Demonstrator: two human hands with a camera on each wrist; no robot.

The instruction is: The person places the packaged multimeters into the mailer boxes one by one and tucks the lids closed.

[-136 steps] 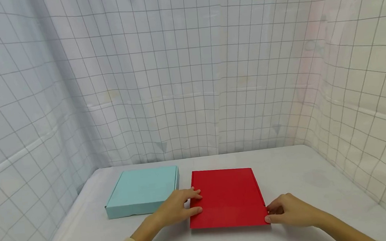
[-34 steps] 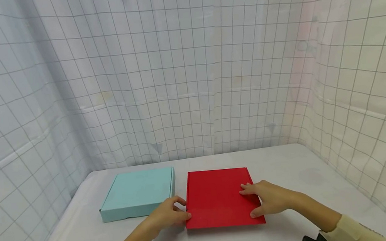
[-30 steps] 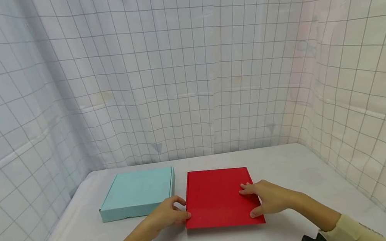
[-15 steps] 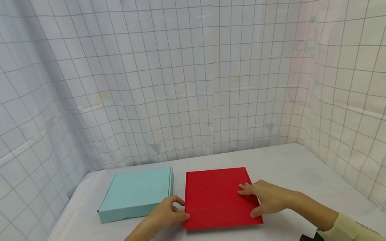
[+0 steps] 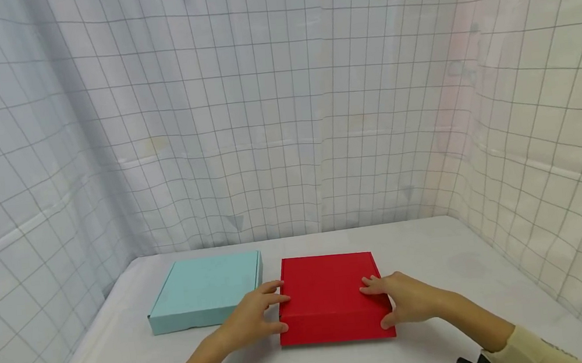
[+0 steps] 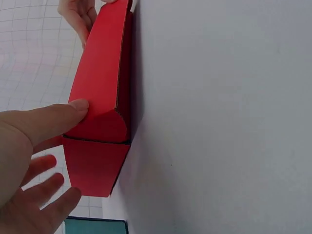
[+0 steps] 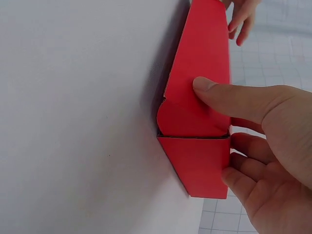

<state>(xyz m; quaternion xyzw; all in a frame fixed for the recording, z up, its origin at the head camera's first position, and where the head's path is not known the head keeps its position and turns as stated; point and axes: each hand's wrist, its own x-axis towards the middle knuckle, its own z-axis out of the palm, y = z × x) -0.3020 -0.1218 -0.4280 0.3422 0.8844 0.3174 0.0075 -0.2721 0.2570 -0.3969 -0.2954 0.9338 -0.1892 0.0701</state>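
Note:
A flat red cardboard box lies on the white table, its lid down and its front flap folded down over the front. In the left wrist view, the flap's lower edge stands slightly off the box front. My left hand is at the left side; its thumb rests on the flap near the corner, fingers spread beside the box. My right hand spans the right front corner. Its thumb presses the flap, while its fingers lie over the lid's right edge.
A closed light blue box sits left of the red one, close to my left hand. White cloth covers the table, and white grid-patterned curtains surround its back and sides.
The red box's front flap has swung down from sticking out forward. My left hand has shifted from pinching the left front edge to spread fingers. Earlier, the right hand moved onto the lid.

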